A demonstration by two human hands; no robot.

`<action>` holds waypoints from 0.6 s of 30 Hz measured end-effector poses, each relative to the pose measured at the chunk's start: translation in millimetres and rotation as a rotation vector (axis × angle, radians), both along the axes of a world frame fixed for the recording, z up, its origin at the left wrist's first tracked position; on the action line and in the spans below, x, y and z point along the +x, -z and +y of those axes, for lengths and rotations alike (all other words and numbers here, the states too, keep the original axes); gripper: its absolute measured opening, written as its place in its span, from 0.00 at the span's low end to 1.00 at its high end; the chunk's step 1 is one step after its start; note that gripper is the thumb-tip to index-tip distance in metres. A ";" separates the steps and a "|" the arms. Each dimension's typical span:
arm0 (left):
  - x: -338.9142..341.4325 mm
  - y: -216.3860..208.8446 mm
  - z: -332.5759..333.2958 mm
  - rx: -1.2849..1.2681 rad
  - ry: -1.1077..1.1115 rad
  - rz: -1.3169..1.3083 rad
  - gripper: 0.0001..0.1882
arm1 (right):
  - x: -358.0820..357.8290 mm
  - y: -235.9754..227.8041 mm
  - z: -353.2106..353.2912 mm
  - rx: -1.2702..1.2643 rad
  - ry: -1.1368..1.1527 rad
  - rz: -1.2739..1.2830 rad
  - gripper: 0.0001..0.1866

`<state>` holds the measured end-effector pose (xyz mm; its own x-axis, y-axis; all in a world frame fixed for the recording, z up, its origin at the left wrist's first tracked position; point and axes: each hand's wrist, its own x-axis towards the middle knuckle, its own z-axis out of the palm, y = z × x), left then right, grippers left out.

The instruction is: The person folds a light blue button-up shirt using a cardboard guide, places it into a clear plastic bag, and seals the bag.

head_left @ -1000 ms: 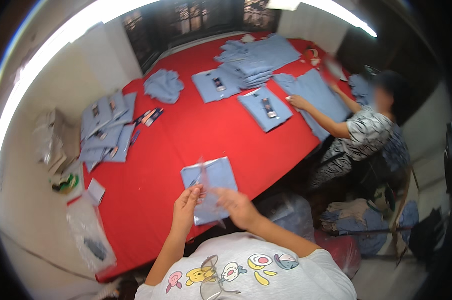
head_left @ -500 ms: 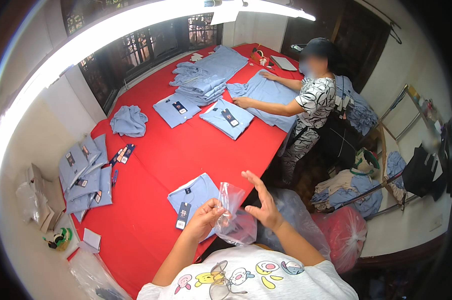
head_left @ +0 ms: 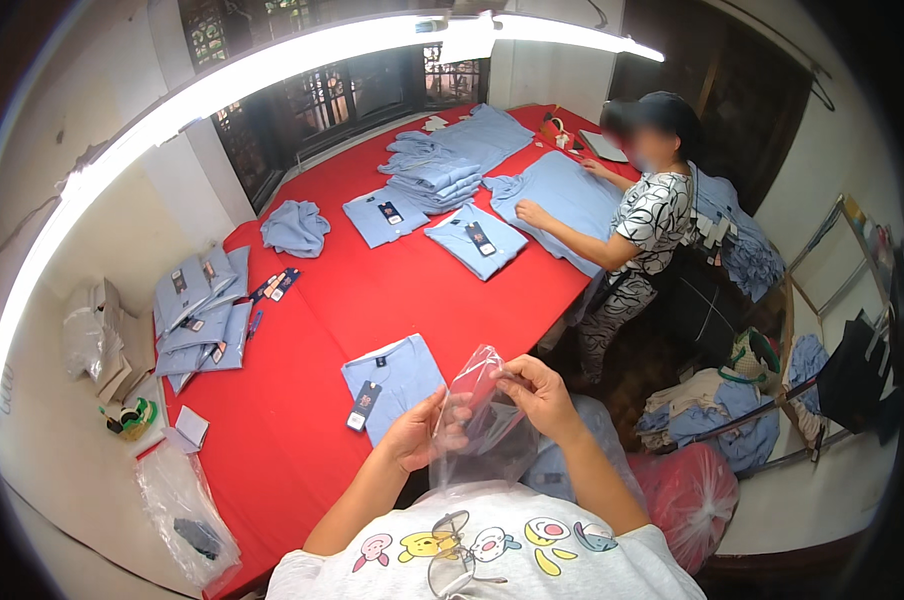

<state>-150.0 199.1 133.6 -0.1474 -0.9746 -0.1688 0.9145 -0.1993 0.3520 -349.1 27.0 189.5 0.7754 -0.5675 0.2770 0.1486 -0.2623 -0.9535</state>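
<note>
A clear plastic bag point(head_left: 484, 440) hangs in front of my chest, between my two hands. My right hand point(head_left: 547, 398) pinches its upper right edge with thumb and fingertips. At the bag's left side, my left hand point(head_left: 417, 432) holds it with curled fingers, partly seen through the film; whether any finger is inside the opening I cannot tell. Just beyond my left hand, a folded light-blue shirt point(head_left: 409, 375) lies on the red-covered table point(head_left: 302, 420), with a dark hang tag point(head_left: 364, 405) on its front.
Bagged blue shirts point(head_left: 204, 320) are stacked at the left, near loose tags point(head_left: 277, 285) and a crumpled shirt point(head_left: 296, 229). Farther off lie folded shirts point(head_left: 475, 240) and a taller pile point(head_left: 432, 180). At the table's right side, a co-worker point(head_left: 652, 210) handles a spread shirt. Stuffed plastic bags point(head_left: 687, 490) stand at my right.
My right hand has gone from spread and empty to pinching the bag's upper edge. The bag is now stretched wider between my hands. The view has shifted, and the co-worker's arms have moved slightly.
</note>
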 end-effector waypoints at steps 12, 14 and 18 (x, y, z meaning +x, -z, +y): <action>-125.9 -25.2 -25.4 -0.035 0.201 -0.190 0.18 | -111.4 14.1 -30.6 -0.433 0.125 -0.112 0.18; -149.0 -28.1 -26.2 -0.021 0.176 -0.248 0.16 | -124.1 14.6 -32.7 -0.448 0.133 -0.075 0.20; -181.6 -37.5 -38.7 0.003 0.122 -0.393 0.15 | -141.1 11.9 -33.3 -0.342 0.157 -0.158 0.18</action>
<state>-331.6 160.4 171.1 -0.1856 -0.9533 -0.2381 0.6801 -0.2995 0.6691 -490.2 -6.3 177.6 0.6194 -0.5298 0.5793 0.2194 -0.5918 -0.7757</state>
